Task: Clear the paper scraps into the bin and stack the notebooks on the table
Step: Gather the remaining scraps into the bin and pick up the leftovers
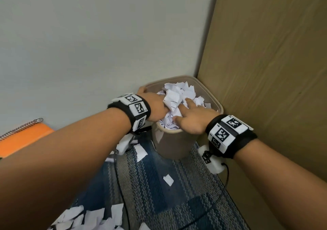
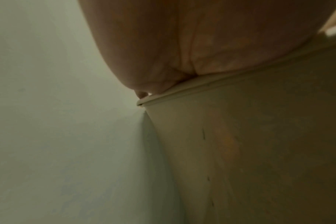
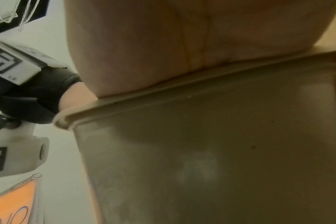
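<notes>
A beige bin (image 1: pixel 169 146) stands in the corner, heaped with crumpled paper (image 1: pixel 178 95). My left hand (image 1: pixel 155 106) reaches over its left rim. One finger lies on the rim and the others are buried under the paper. My right hand (image 1: pixel 192 118) presses flat on the heap with straight fingers. In the wrist views my left palm (image 2: pixel 182 45) and right palm (image 3: pixel 182 45) rest on the rim above the bin wall (image 2: pixel 259 151) (image 3: pixel 201 151). An orange spiral notebook (image 1: pixel 23 137) (image 3: pixel 13 201) lies by the wall on the left. Loose scraps (image 1: pixel 140 152) (image 1: pixel 168 180) lie on the carpet.
A pile of white scraps (image 1: pixel 88 217) covers the carpet at the bottom left. A black cable (image 1: pixel 221 198) runs across the carpet. A pale wall (image 1: pixel 88 35) stands behind the bin and a brown wooden panel (image 1: pixel 265 70) closes its right side.
</notes>
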Available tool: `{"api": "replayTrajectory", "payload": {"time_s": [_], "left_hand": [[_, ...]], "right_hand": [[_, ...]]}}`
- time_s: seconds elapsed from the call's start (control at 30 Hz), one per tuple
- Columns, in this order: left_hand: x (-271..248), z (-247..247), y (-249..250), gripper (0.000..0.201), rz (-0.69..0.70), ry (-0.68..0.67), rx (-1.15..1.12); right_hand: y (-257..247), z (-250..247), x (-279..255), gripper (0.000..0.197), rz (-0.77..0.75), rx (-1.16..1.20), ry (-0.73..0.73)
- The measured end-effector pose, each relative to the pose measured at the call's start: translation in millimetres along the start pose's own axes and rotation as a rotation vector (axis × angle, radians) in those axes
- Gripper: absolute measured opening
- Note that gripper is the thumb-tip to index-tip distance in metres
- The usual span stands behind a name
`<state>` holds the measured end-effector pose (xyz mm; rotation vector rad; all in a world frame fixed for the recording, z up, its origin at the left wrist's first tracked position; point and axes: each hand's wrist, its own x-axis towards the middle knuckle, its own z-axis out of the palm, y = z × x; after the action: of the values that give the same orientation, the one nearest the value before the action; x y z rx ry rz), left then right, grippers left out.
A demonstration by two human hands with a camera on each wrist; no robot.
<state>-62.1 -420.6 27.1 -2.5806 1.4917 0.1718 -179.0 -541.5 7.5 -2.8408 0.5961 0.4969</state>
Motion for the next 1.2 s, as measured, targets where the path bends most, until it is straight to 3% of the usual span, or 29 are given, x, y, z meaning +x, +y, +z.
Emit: {"api": "replayTrajectory", "payload": {"time_s": [0.17, 0.47, 0.6, 0.67, 0.7, 0.73, 0.8, 0.93, 1.03, 1.13, 1.2], "left_hand": [[-8, -8, -8, 0.06, -0.102, 0.25, -0.282], [-60, -37, -39, 0.046, -0.135, 0.432, -0.409], [-93, -18, -71, 0.026, -0.176, 0.636, -0.457], [-114, 15, -90, 0.017, -0.218, 0.683, -0.479], [-126, 39, -97, 0.015, -0.247, 0.668, -0.477], [-138, 64, -103, 0.014, -0.273, 0.633, -0.46], [-162, 122, -111, 0.013, -0.335, 0.472, -0.415], [-199, 217, -113, 0.03, -0.374, 0.019, -0.429], [-212, 254, -112, 0.052, -0.425, -0.139, -0.403], [-211, 269, -115, 0.064, -0.47, -0.161, -0.418], [-207, 275, -117, 0.066, -0.45, -0.214, -0.417]], "right_hand": [[1, 0, -2, 0.07, 0.006, 0.066, 0.102], [-10, -49, -45, 0.071, 0.008, 0.211, 0.266], [-47, -70, -75, 0.051, -0.083, 0.277, 0.689], [-82, -63, -86, 0.049, -0.241, 0.262, 0.872], [-103, -52, -88, 0.049, -0.332, 0.26, 0.893], [-123, -36, -87, 0.047, -0.417, 0.265, 0.864], [-157, 8, -71, 0.04, -0.52, 0.26, 0.656], [-188, 116, -13, 0.032, -0.371, 0.124, 0.066], [-181, 164, 30, 0.05, -0.222, -0.023, -0.046], [-160, 191, 62, 0.071, -0.059, 0.009, -0.101], [-148, 207, 69, 0.07, -0.04, -0.016, -0.173]]}}
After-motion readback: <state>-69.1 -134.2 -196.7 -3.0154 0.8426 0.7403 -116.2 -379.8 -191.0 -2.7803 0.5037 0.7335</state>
